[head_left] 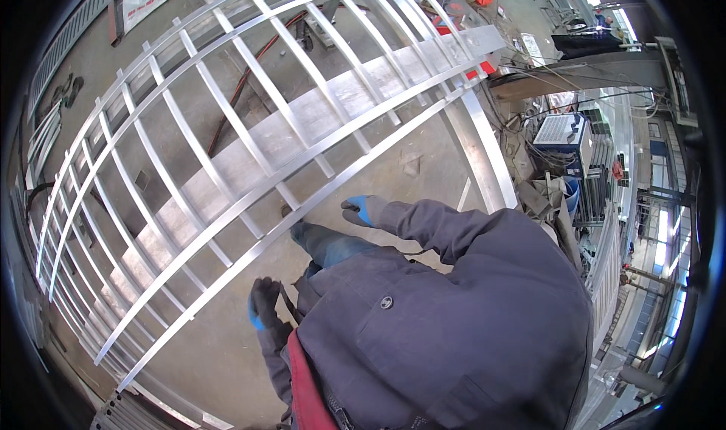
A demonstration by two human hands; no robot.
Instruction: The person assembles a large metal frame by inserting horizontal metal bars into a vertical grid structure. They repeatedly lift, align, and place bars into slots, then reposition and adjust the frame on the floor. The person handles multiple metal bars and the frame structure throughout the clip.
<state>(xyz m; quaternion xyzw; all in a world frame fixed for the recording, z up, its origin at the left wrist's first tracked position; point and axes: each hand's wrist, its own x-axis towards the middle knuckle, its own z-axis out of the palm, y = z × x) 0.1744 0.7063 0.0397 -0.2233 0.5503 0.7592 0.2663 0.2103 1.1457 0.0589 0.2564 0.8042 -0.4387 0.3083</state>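
My left hand (265,305), in a dark and blue work glove, hangs by the dark jacket. Its fingers are loosely bent and apart, with nothing seen in them; a dark strap or cord runs close beside it. Farther right, my right hand (358,211) wears a similar glove and reaches out from a dark sleeve, fingers loose and holding nothing visible. Both hands are apart from a large silver metal frame (265,244), which has long rails and many crossbars. The right hand is the nearer one to its lower rail.
A wide, flat metal beam (340,93) lies under the frame. A red hose (240,93) runs across the floor. On the right stand a blue and white machine (563,139), a blue bucket (572,193) and a thick beam (575,74). A white bag (144,3) lies far left.
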